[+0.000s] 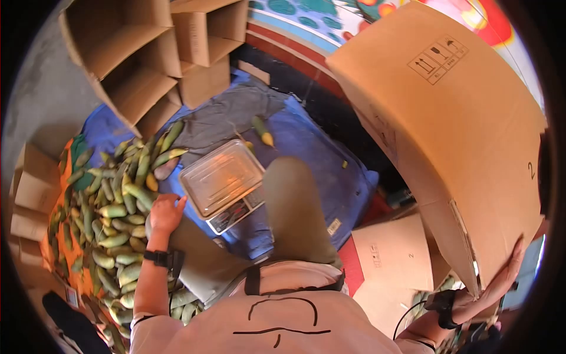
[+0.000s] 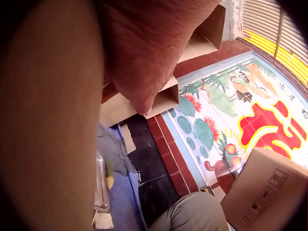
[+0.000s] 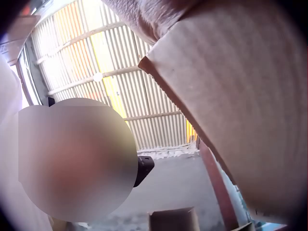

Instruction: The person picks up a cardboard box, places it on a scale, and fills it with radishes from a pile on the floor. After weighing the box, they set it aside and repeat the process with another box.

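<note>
My left hand (image 1: 167, 213) hangs beside a bent knee, fingers loosely curled, holding nothing that shows. To its left spreads a heap of green and yellowish, long gourd-like fruits (image 1: 115, 242). Right of the hand a digital weighing scale (image 1: 227, 221) carries a clear, shallow rectangular tray (image 1: 221, 177). My right hand (image 1: 501, 274) holds a large cardboard box (image 1: 442, 118) at its lower corner, a digit lying along its printed face. The rest of that grip is hidden. The box stands tilted; its cardboard edge meets the palm in the right wrist view.
A blue tarp (image 1: 318, 159) covers the floor, with one loose fruit (image 1: 262, 130) beyond the tray. Open cardboard boxes (image 1: 127, 44) are stacked at the back left. Another carton (image 1: 392, 253) stands low at right. A painted tile wall (image 2: 207, 125) runs behind.
</note>
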A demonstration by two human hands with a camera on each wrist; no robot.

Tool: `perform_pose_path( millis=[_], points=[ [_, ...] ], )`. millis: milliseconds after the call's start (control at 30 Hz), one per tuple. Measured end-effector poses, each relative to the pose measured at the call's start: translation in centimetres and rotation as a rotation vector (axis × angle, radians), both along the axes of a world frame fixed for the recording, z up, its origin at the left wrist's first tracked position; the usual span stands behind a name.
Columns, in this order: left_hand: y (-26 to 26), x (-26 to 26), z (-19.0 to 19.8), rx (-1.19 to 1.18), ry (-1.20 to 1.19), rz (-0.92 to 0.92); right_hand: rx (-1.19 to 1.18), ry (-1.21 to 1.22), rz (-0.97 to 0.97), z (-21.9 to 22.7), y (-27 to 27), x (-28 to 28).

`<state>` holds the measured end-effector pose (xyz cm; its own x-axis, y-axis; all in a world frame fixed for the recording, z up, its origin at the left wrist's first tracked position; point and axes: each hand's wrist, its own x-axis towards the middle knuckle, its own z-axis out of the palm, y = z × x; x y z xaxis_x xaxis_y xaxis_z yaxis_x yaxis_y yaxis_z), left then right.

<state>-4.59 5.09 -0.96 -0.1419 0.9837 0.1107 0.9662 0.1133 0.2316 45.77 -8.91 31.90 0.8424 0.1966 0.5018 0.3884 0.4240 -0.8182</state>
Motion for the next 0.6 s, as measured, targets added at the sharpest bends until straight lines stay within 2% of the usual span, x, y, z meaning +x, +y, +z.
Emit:
perform_pose_path(
  millis=[33, 67, 133, 167, 233, 300, 367, 400, 433, 500, 533, 600],
  points=[
    [-0.1, 0.0, 0.2, 0.014, -0.027, -0.002, 0.047, 0.066, 0.052, 0.3, 1.5, -2.2],
    [-0.2, 0.1, 0.3, 0.027, -0.057, -0.007, 0.043, 0.070, 0.079, 0.3, 2.3, -2.2],
    [-0.4, 0.2, 0.4, 0.029, -0.055, 0.018, 0.029, 0.061, 0.317, 0.3, 3.7, -2.1],
    [-0.6, 0.3, 0.5, 0.037, -0.055, 0.018, 0.027, 0.062, 0.342, 0.2, 4.7, -2.4],
    [-0.8, 0.2, 0.7, 0.009, -0.065, 0.054, 0.035, 0.102, 0.533, -0.1, 6.9, -3.7],
    [-1.0, 0.0, 0.5, 0.102, -0.067, 0.048, -0.006, 0.018, 0.647, -0.4, 8.7, -5.7],
    [-1.3, -0.3, 0.2, 0.073, -0.070, 0.073, -0.148, -0.184, 0.705, -0.5, 10.8, -7.4],
    [-1.4, -0.2, 0.2, 0.140, -0.094, 0.079, -0.121, -0.273, 0.617, -1.0, 12.4, -8.3],
    [-1.5, -0.2, 0.3, 0.208, -0.118, 0.083, -0.118, -0.273, 0.633, -1.0, 13.8, -8.8],
    [-1.6, -0.2, 0.9, 0.212, -0.153, 0.099, -0.316, -0.340, 0.921, -0.9, 16.3, -9.8],
    [-1.7, 0.0, 1.3, 0.272, -0.202, 0.108, -0.315, -0.343, 0.933, -1.1, 17.5, -10.7],
    [-1.6, 0.2, 1.8, 0.326, -0.329, 0.123, -0.400, -0.522, 1.003, -2.1, 19.6, -13.3]
  ],
)
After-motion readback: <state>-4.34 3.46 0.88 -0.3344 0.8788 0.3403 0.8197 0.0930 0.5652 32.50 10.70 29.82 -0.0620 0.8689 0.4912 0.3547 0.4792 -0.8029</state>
